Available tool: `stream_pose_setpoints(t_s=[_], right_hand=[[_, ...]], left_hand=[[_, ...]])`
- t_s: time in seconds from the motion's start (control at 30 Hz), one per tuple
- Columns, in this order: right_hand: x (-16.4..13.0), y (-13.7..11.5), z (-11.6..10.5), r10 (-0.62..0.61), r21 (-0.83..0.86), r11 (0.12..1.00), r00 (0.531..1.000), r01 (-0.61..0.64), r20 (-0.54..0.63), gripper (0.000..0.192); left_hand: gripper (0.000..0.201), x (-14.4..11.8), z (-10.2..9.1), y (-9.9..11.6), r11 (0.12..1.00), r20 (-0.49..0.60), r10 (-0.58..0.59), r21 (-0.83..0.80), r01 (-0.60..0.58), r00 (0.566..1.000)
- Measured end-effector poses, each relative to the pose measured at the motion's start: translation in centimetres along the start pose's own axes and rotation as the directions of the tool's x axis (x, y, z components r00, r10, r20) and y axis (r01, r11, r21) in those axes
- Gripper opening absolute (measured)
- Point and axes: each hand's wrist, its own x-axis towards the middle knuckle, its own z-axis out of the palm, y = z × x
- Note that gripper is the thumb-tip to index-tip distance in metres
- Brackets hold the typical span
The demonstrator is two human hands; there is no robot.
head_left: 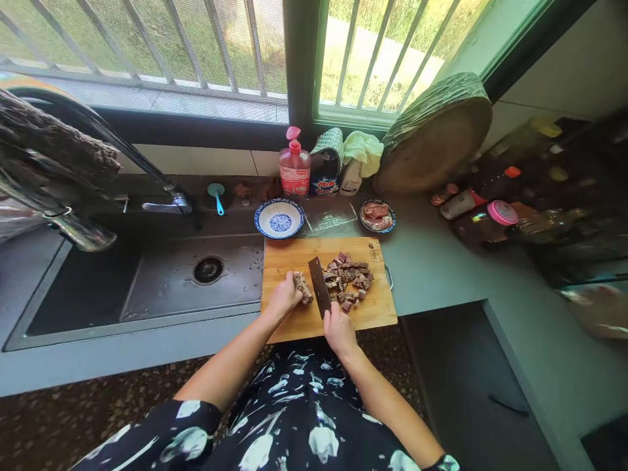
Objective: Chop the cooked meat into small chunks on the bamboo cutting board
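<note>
My right hand [339, 331] is wrapped round the handle of a cleaver [320, 286], whose dark blade stands over the wooden cutting board [289, 327]. Left of the blade, my left hand [284, 294] grips a piece of cooked meat [303, 288] against the board. A heap of chopped meat chunks [350, 278] lies to the right of the blade. Behind the board sit a blue-patterned plate [265, 226] and a small bowl [391, 226] with pinkish raw-looking meat in it.
To the left lies the sink [161, 268] under a chrome faucet [91, 239]. A pink soap pump bottle [294, 170], a dark bottle [324, 176] and a cloth-topped bottle [350, 180] line the window wall. A round wooden block [436, 144] leans at the right, near several jars.
</note>
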Motion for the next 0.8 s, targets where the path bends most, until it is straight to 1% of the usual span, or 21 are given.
stream_pose_setpoints(t_s=[0.07,0.13,0.2,0.3,0.4,0.53,0.67,0.73,0.8], right_hand=[[-0.5,-0.8,-0.7,-0.029,0.006,1.000,0.998,0.029,-0.047,0.021],[-0.8,-1.7,-1.1,-0.074,0.005,0.997,0.996,0.075,-0.051,0.020],[-0.7,-2.4,-1.1,-0.100,-0.008,0.995,0.995,0.100,-0.010,0.018],[-0.1,-2.9,-0.4,-0.072,-0.029,0.997,0.996,0.073,0.056,0.016],[0.4,-2.8,0.0,-0.018,-0.023,1.000,0.997,0.020,0.081,0.016],[0.8,-2.4,-0.1,-0.002,-0.009,1.000,0.996,0.002,0.090,0.018],[1.0,-2.0,0.0,0.018,0.018,1.000,0.996,-0.020,0.092,0.019],[1.1,-1.8,0.2,0.024,0.037,0.999,0.995,-0.028,0.095,0.018],[1.2,-1.7,0.3,0.029,0.053,0.998,0.995,-0.034,0.100,0.018]], left_hand=[[0.047,0.2,0.0,0.1,1.000,-0.009,0.002,0.022,-0.002,1.000],[0.043,0.3,0.0,0.1,1.000,-0.020,0.003,0.031,-0.002,1.000],[0.040,0.3,0.0,0.0,0.999,-0.022,0.007,0.032,-0.006,1.000],[0.038,0.5,0.0,-0.2,1.000,-0.026,0.029,0.000,-0.029,0.999],[0.040,0.6,0.1,-0.6,0.993,-0.054,0.011,-0.119,-0.018,0.998],[0.042,0.7,0.1,-1.2,0.951,-0.076,-0.037,-0.308,0.012,0.996],[0.047,0.4,0.2,-1.9,0.889,-0.061,-0.046,-0.457,0.013,0.997],[0.049,0.4,0.3,-2.2,0.842,-0.034,-0.034,-0.540,0.010,0.999],[0.050,0.4,0.3,-2.4,0.815,-0.006,-0.033,-0.579,0.024,0.999]])
